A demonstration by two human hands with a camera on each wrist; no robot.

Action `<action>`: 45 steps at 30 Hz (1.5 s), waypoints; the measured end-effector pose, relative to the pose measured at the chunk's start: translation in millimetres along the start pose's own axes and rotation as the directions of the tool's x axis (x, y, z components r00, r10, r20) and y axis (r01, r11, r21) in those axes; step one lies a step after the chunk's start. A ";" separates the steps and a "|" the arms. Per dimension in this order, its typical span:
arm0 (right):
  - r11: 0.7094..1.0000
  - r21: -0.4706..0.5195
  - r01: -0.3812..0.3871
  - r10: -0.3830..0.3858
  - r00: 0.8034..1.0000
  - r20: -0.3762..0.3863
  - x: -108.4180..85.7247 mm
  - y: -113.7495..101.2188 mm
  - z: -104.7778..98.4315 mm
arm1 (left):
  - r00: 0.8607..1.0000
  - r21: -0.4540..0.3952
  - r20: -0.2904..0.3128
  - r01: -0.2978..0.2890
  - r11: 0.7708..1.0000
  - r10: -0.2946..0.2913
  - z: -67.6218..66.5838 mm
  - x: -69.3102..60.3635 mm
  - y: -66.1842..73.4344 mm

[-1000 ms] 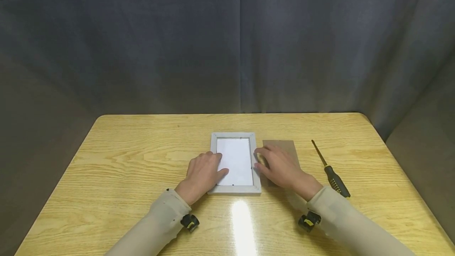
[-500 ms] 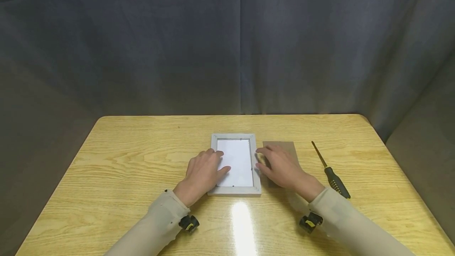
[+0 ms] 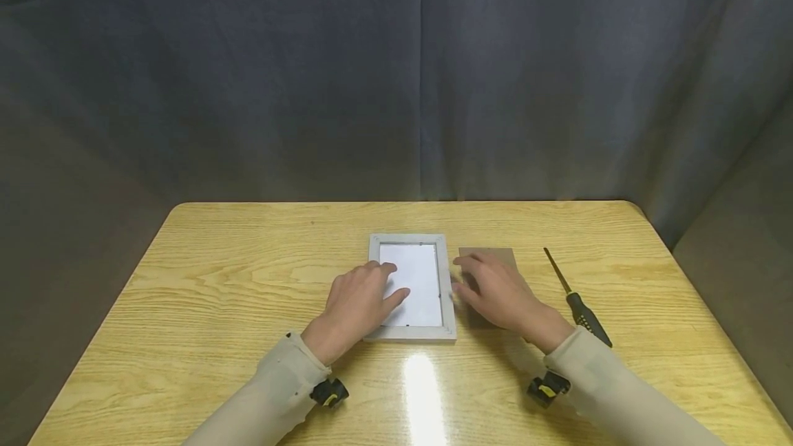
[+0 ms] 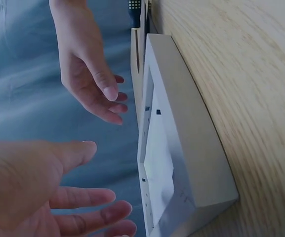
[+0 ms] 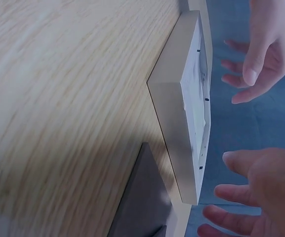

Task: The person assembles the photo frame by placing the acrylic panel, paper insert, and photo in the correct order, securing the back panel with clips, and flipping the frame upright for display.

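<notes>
Nearest the person, over the desk (image 3: 248,246), both hands have relaxed, parted fingers: the left hand (image 3: 359,294) above the pale frame (image 3: 415,333), the right hand (image 3: 503,292) above the brown board (image 3: 499,254) just beside it. The frame lies flat round a white sheet (image 3: 421,274). Rightward lies a screwdriver (image 3: 584,313); beyond hangs a dark curtain (image 3: 297,88).

We have our left hand (image 4: 28,190) and right hand (image 4: 83,61) apart from the white picture frame (image 4: 184,123) lying on the wood-grained worktop (image 4: 246,98).
</notes>
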State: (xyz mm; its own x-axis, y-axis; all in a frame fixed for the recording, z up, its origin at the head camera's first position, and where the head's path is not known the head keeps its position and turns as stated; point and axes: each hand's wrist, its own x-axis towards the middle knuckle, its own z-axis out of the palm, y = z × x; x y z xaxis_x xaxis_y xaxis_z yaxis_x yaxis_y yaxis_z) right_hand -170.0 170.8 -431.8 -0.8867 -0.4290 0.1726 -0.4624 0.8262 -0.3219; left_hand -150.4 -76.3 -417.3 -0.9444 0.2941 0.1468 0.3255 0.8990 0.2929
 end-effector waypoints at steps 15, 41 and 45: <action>0.998 -0.048 -0.032 0.032 0.999 -0.004 -9.6 16.8 -6.9 | 0.999 0.003 -0.002 -0.052 0.999 0.052 -2.1 -5.5 9.4; 0.985 -0.147 -0.091 0.093 0.996 0.004 -26.5 38.4 -10.3 | 0.987 0.021 0.046 -0.155 0.988 0.154 4.3 -9.4 31.1; 0.983 -0.140 -0.121 0.126 0.992 0.029 -27.4 39.1 -9.4 | 0.984 0.023 0.060 -0.171 0.985 0.170 7.3 -11.1 32.7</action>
State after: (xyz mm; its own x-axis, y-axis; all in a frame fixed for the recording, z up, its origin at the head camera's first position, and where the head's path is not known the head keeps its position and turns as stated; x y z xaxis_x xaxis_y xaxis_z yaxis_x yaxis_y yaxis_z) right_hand -163.7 218.3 -440.4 -0.9376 -0.3317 0.1041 -0.3466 0.9149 -0.2069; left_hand -129.6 -47.8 -416.3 -0.8765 0.4613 0.1375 0.4813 0.8427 0.2413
